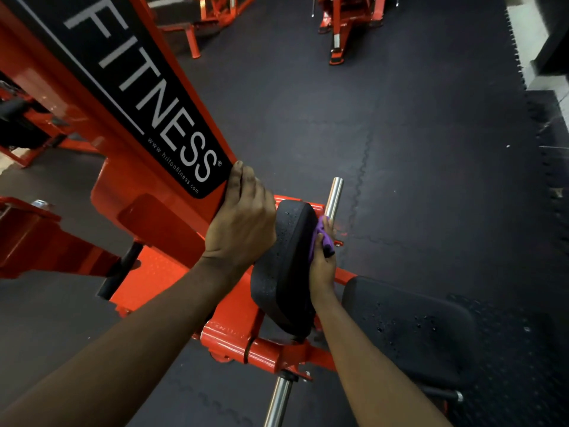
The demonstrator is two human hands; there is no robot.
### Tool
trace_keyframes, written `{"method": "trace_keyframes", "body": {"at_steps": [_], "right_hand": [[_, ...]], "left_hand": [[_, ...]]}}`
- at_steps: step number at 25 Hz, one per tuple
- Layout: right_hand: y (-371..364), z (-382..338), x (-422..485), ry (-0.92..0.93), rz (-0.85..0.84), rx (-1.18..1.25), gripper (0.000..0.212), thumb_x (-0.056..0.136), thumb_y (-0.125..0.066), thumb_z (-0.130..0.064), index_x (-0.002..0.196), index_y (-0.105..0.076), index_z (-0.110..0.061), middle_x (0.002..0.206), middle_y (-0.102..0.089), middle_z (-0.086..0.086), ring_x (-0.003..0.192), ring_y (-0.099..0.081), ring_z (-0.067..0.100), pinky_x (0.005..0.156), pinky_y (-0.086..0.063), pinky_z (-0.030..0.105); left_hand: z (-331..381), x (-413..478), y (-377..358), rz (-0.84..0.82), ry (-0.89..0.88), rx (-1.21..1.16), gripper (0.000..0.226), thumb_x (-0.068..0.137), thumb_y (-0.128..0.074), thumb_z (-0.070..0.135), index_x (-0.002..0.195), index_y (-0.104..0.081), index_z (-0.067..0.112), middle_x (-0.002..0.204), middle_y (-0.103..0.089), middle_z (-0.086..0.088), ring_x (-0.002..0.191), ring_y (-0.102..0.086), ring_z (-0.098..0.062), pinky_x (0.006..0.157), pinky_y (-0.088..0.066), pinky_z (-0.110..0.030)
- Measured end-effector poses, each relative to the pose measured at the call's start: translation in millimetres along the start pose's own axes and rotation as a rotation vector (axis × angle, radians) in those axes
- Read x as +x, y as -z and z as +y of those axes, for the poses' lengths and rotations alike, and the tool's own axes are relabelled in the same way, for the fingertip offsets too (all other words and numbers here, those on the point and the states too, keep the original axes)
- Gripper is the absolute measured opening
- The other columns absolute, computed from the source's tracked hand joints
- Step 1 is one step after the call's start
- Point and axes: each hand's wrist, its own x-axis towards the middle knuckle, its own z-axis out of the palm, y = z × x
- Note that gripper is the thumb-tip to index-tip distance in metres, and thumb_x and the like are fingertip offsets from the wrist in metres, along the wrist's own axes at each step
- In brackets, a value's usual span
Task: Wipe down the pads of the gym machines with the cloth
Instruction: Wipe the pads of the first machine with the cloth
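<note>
Cloth point(323, 238) pinched by right fingers point(330, 225) against droplet-speckled pad point(286, 266); left fingers point(243, 177) grip orange frame point(147, 186); rubber-tile floor point(415, 149).

Your cloth point(324, 238) is purple. The pad point(284, 272) is black, speckled with small shiny drops, and the seat pad point(409, 328) is black with the same speckles. The frame point(160, 217) is bright orange-red; its label point(147, 97) is black with white letters. The bar point(334, 195) is silver chrome. The floor point(425, 127) is dark grey, with jigsaw-shaped seams.
</note>
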Motion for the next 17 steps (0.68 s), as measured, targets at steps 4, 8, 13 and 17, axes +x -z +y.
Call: {"method": "trace_keyframes", "body": {"at_steps": [4, 8, 13, 17], "right_hand": [[27.4, 87.8, 26.2, -0.248, 0.072, -0.005, 0.066, 0.078, -0.056, -0.085, 0.136, -0.055, -0.053, 0.149, -0.053, -0.007, 0.141, -0.046, 0.019, 0.119, -0.034, 0.052], [1.8, 27.5, 16.4, -0.268, 0.06, -0.02, 0.055, 0.083, -0.058, -0.075, 0.133, -0.059, -0.051, 0.148, -0.054, -0.01, 0.141, -0.046, 0.019, 0.119, -0.033, 0.043], [1.2, 7.0, -4.5, 0.032, 0.019, 0.008, 0.06, 0.101, -0.05, -0.054, 0.15, -0.048, -0.021, 0.157, -0.044, -0.005, 0.149, -0.035, 0.014, 0.123, -0.024, 0.034], [29.6, 125.6, 43.2, -0.254, 0.081, 0.008, 0.064, 0.084, -0.053, -0.082, 0.133, -0.061, -0.042, 0.139, -0.063, -0.005, 0.131, -0.057, 0.02, 0.114, -0.041, 0.052]], "left_hand": [[1.2, -0.6, -2.0, 0.019, 0.007, 0.022, 0.037, 0.09, -0.042, 0.021, 0.11, -0.063, -0.002, 0.117, -0.063, -0.028, 0.127, -0.05, -0.044, 0.12, -0.021, -0.053], [2.3, -1.0, -2.9, 0.031, 0.015, 0.017, 0.036, 0.09, -0.043, 0.021, 0.109, -0.063, -0.001, 0.115, -0.063, -0.027, 0.127, -0.05, -0.043, 0.12, -0.024, -0.052], [3.2, -1.1, -5.4, 0.046, 0.024, 0.004, 0.036, 0.092, -0.043, 0.022, 0.11, -0.062, -0.002, 0.116, -0.063, -0.028, 0.126, -0.051, -0.043, 0.121, -0.019, -0.052], [4.0, -0.7, -6.9, 0.04, 0.032, 0.008, 0.037, 0.094, -0.043, 0.023, 0.111, -0.062, -0.003, 0.116, -0.063, -0.028, 0.127, -0.05, -0.043, 0.121, -0.018, -0.052]]}}
